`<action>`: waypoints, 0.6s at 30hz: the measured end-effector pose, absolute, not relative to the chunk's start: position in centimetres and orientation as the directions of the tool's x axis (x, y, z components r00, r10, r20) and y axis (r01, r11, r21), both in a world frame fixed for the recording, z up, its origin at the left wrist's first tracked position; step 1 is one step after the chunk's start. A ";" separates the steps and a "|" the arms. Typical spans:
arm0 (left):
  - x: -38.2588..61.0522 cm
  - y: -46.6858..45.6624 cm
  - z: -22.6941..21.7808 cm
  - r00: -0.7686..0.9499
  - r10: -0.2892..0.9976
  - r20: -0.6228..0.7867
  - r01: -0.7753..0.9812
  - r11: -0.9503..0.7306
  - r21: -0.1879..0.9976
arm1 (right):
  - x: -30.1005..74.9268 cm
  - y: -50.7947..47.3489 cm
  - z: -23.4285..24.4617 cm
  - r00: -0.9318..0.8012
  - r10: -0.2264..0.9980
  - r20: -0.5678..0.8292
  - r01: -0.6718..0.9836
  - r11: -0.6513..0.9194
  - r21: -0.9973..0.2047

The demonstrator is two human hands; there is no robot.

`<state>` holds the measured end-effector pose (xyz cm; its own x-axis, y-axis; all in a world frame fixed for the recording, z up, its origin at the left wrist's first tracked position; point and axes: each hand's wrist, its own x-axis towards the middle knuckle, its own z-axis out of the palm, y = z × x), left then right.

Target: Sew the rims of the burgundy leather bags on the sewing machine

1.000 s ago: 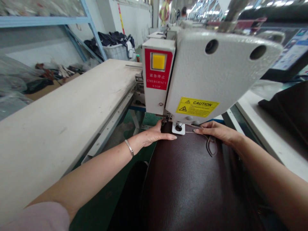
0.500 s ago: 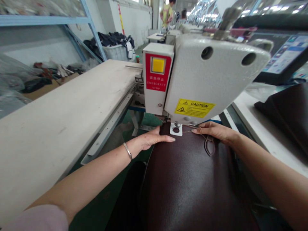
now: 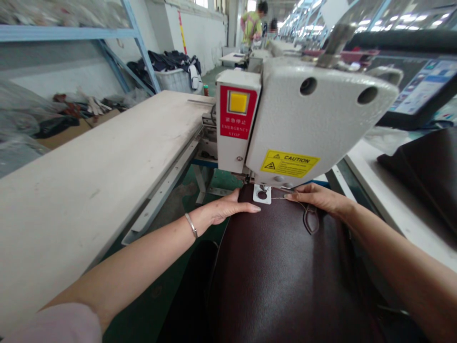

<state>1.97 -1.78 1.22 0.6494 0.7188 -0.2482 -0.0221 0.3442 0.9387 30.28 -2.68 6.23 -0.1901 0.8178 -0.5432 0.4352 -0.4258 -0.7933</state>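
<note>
A large dark brown leather piece, perhaps a bag (image 3: 271,257), drapes from under the head of a white sewing machine (image 3: 321,124) toward me. My left hand (image 3: 230,208) grips its left edge, thumb flat on top and the other fingers hidden beneath. On the far right side, my right hand (image 3: 317,196) pinches the leather near the machine, with a light thread (image 3: 280,198) running by its fingertips. Between my hands, a white presser plate with a round hole (image 3: 262,194) rests on the leather. Just below my right hand lies a small leather loop (image 3: 311,222).
A long pale table (image 3: 117,152) extends on the left beside a metal rail (image 3: 166,190). More dark leather (image 3: 424,171) lies on the right-hand table, near a monitor (image 3: 421,90). Behind are a bin of dark cloth (image 3: 174,78) and a person (image 3: 252,26).
My view has tilted slightly, so the scene sits a little lower in the picture. Both hands keep practically the same hold on the leather beside the presser plate.
</note>
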 end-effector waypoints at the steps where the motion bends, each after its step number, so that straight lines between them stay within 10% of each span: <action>1: 2.0 -1.6 1.1 0.658 0.712 -0.244 -0.018 0.339 0.941 | 30.2 -2.7 6.3 -0.187 0.820 -0.540 0.444 -0.420 -0.792; 18: 1.7 -0.5 0.0 0.760 0.619 -0.196 -0.040 0.346 0.937 | 30.3 -2.7 6.3 -0.185 0.815 -0.549 0.465 -0.419 -0.780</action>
<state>1.67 -0.51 0.04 0.7604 0.6192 -0.1960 -0.0405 0.3464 0.9372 30.31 -2.74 6.26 -0.1854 0.8150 -0.5490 0.4648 -0.4195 -0.7797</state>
